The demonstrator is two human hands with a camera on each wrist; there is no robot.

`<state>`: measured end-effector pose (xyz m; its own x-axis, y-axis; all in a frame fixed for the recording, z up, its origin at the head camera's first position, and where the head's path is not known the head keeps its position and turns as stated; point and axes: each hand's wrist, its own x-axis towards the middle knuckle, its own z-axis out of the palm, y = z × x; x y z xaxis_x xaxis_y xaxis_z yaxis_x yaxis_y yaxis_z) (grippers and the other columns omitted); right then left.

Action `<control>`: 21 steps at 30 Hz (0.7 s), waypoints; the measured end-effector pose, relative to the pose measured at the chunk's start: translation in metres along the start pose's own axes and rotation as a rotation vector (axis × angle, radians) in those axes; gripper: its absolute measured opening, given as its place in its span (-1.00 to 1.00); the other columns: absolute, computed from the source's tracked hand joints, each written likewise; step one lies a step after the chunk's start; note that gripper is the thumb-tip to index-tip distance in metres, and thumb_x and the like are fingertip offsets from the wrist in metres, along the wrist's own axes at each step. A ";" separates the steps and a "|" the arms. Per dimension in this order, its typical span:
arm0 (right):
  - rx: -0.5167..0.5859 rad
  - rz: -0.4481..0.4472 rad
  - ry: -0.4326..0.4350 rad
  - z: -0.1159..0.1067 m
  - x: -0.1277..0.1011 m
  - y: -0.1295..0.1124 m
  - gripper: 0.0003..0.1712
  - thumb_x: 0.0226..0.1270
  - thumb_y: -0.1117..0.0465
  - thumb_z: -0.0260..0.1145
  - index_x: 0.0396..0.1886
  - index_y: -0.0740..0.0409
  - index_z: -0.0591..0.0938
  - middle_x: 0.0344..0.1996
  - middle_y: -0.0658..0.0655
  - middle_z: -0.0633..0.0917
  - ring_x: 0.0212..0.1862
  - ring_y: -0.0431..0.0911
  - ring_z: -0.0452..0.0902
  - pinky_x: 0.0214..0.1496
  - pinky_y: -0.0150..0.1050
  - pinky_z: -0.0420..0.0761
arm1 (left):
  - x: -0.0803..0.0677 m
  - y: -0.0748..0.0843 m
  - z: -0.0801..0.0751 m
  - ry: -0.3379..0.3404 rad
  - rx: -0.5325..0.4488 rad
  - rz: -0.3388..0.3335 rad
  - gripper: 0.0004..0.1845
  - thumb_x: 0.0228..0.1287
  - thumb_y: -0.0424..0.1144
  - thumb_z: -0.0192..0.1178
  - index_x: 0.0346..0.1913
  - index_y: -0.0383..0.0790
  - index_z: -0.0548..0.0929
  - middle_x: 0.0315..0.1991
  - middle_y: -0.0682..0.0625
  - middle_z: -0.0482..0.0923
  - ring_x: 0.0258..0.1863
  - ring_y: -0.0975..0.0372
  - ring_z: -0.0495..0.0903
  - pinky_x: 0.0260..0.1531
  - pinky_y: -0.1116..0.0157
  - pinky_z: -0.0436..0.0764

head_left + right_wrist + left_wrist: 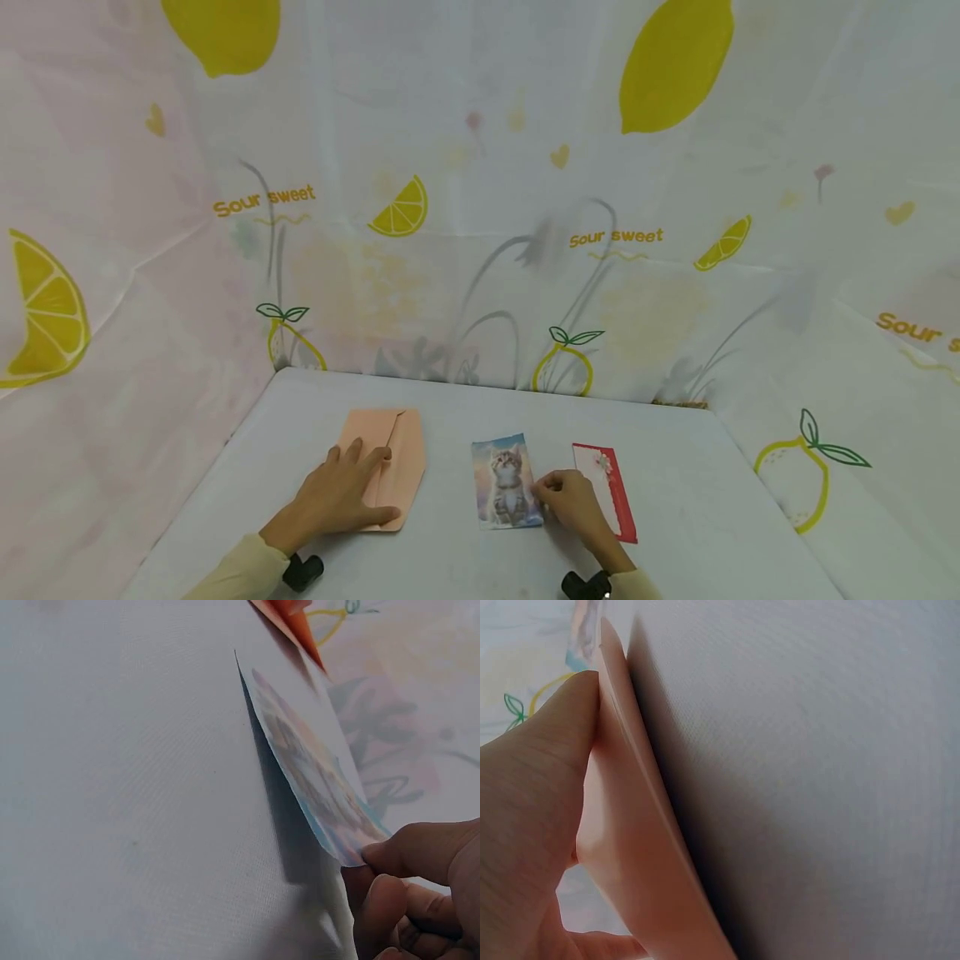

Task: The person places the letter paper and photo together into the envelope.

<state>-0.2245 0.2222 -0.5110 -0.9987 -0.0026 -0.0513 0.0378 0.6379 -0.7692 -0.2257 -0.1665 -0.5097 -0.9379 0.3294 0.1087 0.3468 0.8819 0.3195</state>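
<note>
A peach envelope (408,467) lies on the left of the table with its flap edge upward. My left hand (333,496) rests across it, fingers spread and thumb near its lower edge; in the left wrist view the thumb (562,712) presses on the envelope (641,847). At the middle is a card with a kitten picture (506,483). Its right edge is pinched between the thumb and fingers of my right hand (570,504). In the right wrist view the kitten card (307,772) stands slightly tilted off the table, casting a shadow beneath.
To the right of the kitten card lies a white card with a red border (622,500) and a small flower, partly covered by my right hand. The white table (450,567) meets a lemon-printed backdrop (450,292) at its back and sides.
</note>
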 end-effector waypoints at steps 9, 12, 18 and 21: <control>0.099 0.005 0.022 -0.001 -0.001 0.000 -0.78 0.34 0.15 0.46 -0.27 0.25 0.75 -0.56 0.00 0.63 -0.55 -0.18 0.47 -0.52 -0.31 0.46 | 0.000 -0.001 0.001 -0.002 0.002 0.002 -0.06 -0.10 0.56 0.38 0.32 0.12 0.51 0.32 -0.34 0.37 -0.06 -0.15 0.46 -0.48 -0.01 0.54; 0.124 0.006 0.031 -0.001 -0.002 0.000 -0.77 0.35 0.15 0.46 -0.26 0.26 0.76 -0.53 0.00 0.65 -0.54 -0.18 0.49 -0.51 -0.30 0.47 | 0.000 -0.002 0.001 0.002 0.005 0.001 -0.05 -0.10 0.57 0.37 0.32 0.12 0.51 0.33 -0.36 0.37 -0.03 -0.18 0.46 -0.45 -0.04 0.56; 0.168 0.032 0.025 -0.001 -0.004 0.000 -0.75 0.37 0.13 0.44 -0.23 0.27 0.75 -0.47 0.02 0.68 -0.49 -0.15 0.50 -0.47 -0.26 0.50 | 0.000 -0.003 0.002 0.009 0.006 -0.005 -0.06 -0.11 0.58 0.36 0.31 0.13 0.51 0.33 -0.34 0.37 0.02 -0.22 0.45 -0.43 -0.09 0.57; 0.199 0.053 0.011 -0.002 -0.005 0.001 -0.73 0.38 0.11 0.44 -0.22 0.28 0.75 -0.47 0.02 0.67 -0.48 -0.16 0.48 -0.48 -0.28 0.48 | 0.000 -0.003 0.002 0.006 0.003 -0.004 -0.07 -0.10 0.58 0.36 0.30 0.13 0.51 0.33 -0.34 0.36 0.03 -0.22 0.45 -0.41 -0.10 0.57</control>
<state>-0.2197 0.2242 -0.5101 -0.9954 0.0357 -0.0891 0.0954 0.4726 -0.8761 -0.2264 -0.1680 -0.5129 -0.9392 0.3241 0.1135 0.3434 0.8840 0.3171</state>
